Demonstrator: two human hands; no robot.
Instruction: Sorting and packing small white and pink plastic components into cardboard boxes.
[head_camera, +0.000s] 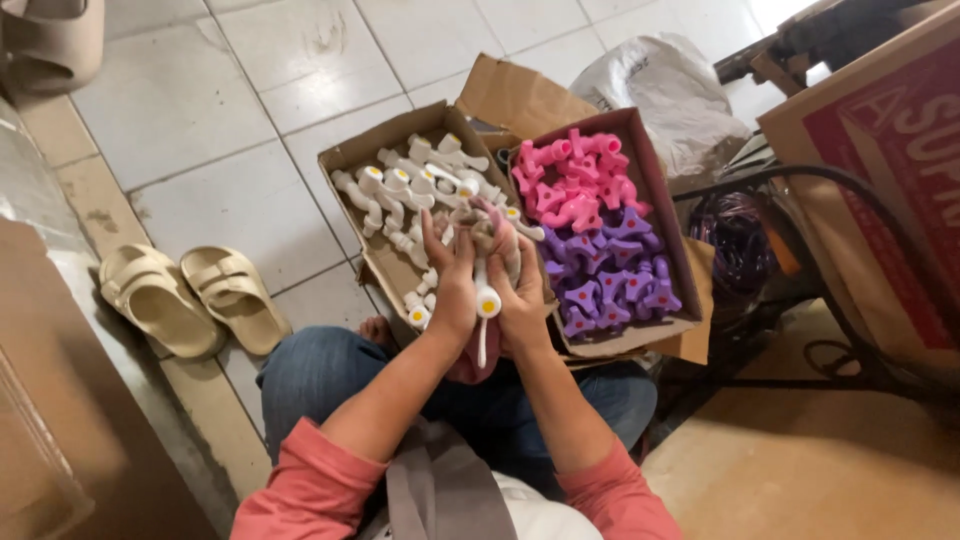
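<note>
My left hand (452, 283) and my right hand (522, 288) are pressed together over my lap, both closed around a white plastic tap (486, 290) with a yellow-dotted end, wrapped partly in a pinkish cloth (490, 228). Just beyond my hands lies an open cardboard box (350, 160) filled with several white plastic taps (415, 180). To its right a second cardboard box (688, 270) holds pink tap handles (570, 180) at the far end and purple ones (610, 275) at the near end.
A pair of beige sandals (190, 295) rests on the tiled floor at the left. A white plastic sack (665, 95) lies behind the boxes. A large red-printed carton (890, 180), a black hose and a metal frame crowd the right side.
</note>
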